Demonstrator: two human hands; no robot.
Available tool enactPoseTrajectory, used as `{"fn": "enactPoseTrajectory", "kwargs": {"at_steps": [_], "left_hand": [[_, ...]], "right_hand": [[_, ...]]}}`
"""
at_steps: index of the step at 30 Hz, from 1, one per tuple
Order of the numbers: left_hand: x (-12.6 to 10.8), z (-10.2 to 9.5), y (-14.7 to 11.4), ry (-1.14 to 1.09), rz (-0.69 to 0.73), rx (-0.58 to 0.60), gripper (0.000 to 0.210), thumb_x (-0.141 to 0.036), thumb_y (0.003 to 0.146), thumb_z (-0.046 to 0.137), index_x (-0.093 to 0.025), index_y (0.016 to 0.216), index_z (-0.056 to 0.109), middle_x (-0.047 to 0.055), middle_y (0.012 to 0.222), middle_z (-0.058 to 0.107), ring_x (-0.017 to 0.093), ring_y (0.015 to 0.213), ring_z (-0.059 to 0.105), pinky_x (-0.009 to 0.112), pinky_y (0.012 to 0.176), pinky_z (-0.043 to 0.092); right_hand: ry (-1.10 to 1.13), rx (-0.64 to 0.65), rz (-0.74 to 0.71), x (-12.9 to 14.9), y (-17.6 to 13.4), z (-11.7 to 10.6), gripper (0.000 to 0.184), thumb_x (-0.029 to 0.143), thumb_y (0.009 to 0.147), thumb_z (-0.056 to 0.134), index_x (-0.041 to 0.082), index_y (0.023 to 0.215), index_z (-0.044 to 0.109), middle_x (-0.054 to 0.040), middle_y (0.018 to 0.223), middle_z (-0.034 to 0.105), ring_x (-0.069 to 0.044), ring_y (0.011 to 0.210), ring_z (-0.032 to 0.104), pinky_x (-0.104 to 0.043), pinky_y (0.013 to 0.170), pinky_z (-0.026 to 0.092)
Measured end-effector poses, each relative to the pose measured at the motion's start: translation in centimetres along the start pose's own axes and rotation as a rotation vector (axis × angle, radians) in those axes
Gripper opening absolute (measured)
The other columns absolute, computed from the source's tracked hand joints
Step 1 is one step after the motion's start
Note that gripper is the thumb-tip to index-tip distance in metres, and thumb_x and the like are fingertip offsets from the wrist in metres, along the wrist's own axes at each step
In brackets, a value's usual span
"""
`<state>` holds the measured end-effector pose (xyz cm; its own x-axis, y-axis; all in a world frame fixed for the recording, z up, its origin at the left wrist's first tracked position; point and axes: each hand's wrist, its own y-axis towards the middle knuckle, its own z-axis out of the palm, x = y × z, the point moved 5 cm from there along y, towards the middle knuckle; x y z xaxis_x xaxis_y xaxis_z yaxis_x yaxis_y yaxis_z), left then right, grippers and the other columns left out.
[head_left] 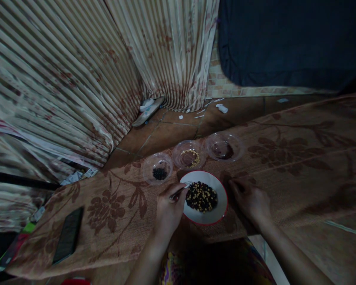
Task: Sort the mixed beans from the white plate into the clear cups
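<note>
My left hand [171,206] is closed in a pinch around slim metal tweezers [188,184], their tips over the left rim of a white plate [201,218] with a red edge. On that plate lies a heap of small black and pale-yellow bean-like pieces [201,196]. To the plate's right, my right hand [253,204] rests by the cloth, fingers loosely curled and apart, with nothing visible in them. Behind the plate stand three clear bowls: the left bowl [148,170] holds black pieces, the middle bowl [178,152] pale-yellow ones, the right bowl [239,144] a few dark-reddish ones.
A brown flowered cloth [121,233] covers the narrow table. A dark phone [68,235] lies at its left end. Striped curtains [172,51] hang beyond. White scraps [222,108] and a flat board-like item [148,113] lie on the tiled floor [166,132].
</note>
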<state>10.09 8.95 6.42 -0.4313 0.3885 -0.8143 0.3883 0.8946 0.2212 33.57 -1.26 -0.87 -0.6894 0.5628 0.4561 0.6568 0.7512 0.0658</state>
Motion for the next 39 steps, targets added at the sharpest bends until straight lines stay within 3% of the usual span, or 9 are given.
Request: {"fn": "enactPoseTrajectory", "kwargs": {"at_steps": [10, 39], "left_hand": [[-0.55, 0.35, -0.2, 0.066, 0.056, 0.09, 0.013, -0.019, 0.088, 0.06, -0.022, 0.092, 0.072, 0.001, 0.093, 0.075, 0.014, 0.083, 0.071, 0.024, 0.08, 0.057], [-0.57, 0.74, -0.18, 0.074, 0.095, 0.081, 0.013, -0.018, 0.087, 0.06, -0.021, 0.092, 0.072, 0.003, 0.091, 0.075, 0.016, 0.082, 0.071, 0.025, 0.078, 0.057]], "right_hand": [[0.014, 0.007, -0.001, 0.07, 0.05, 0.04, 0.033, 0.044, 0.093, 0.047, 0.026, 0.1, 0.074, -0.0056, 0.098, 0.076, -0.025, 0.082, 0.072, -0.029, 0.062, 0.044], [0.029, -0.02, -0.03, -0.03, 0.0, -0.01, 0.035, 0.045, 0.093, 0.047, 0.025, 0.1, 0.075, -0.0069, 0.096, 0.076, -0.024, 0.082, 0.072, -0.028, 0.064, 0.045]]}}
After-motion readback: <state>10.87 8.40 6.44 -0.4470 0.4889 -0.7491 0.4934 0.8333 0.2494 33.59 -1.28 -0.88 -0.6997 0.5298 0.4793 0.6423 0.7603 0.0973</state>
